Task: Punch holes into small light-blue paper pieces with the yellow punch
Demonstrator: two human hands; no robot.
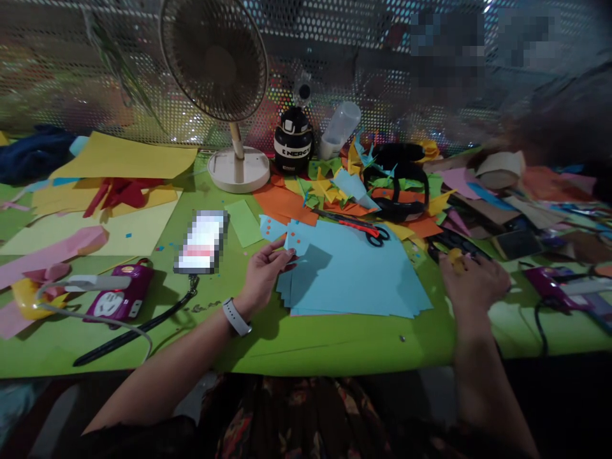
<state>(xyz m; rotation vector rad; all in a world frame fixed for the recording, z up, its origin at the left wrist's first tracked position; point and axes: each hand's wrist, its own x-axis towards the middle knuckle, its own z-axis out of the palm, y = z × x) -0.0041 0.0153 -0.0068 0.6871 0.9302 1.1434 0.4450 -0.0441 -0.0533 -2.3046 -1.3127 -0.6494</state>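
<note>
My left hand [270, 271], with a pale band at the wrist, pinches a small light blue paper piece [297, 242] with orange-red spots. A similar spotted piece [270, 227] lies just behind. Below them is a stack of light blue paper sheets [354, 280], its edges uneven. Red and black scissors [358, 227] rest across the stack's far edge. To the right, my right hand [473, 280] is closed with fingers curled at a long black tool [459, 242]. Something yellow [456, 260] shows at its fingers; whether it is gripped is unclear.
A fan [239, 169], a black jar labelled ENERGY [293, 143] and a tilted clear cup [342, 127] stand at the back. Folded paper shapes [329, 188] are heaped nearby. Left are a phone [201, 242], a purple device [122, 293] and yellow sheets [129, 156]. Paper scraps [497, 197] crowd the right.
</note>
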